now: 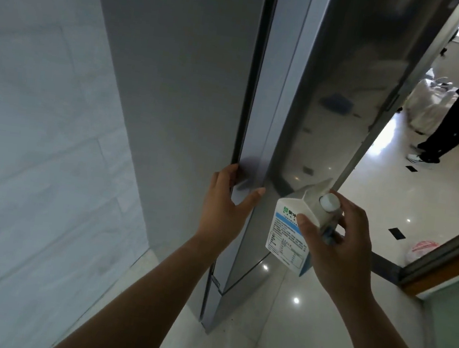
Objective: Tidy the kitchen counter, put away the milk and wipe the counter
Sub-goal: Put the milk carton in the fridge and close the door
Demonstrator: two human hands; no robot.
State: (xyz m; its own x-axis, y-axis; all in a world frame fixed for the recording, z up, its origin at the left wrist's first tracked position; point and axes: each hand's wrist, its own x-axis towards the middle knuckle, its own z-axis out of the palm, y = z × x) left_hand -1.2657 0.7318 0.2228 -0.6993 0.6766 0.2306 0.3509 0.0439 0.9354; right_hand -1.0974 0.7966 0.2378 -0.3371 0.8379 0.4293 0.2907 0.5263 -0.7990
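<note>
A tall grey fridge stands in front of me, its glossy door seen from the hinge-free edge. My left hand grips that door edge, fingers curled into the gap and thumb on the front face. My right hand holds a white milk carton with a white screw cap and blue-printed label, just to the right of the door edge. The carton is upright, slightly tilted.
A pale tiled wall closes off the left side. Glossy white floor tiles lie below. To the right a doorway opens to a room where a person in dark trousers stands beside white bags. A wooden door frame is at right.
</note>
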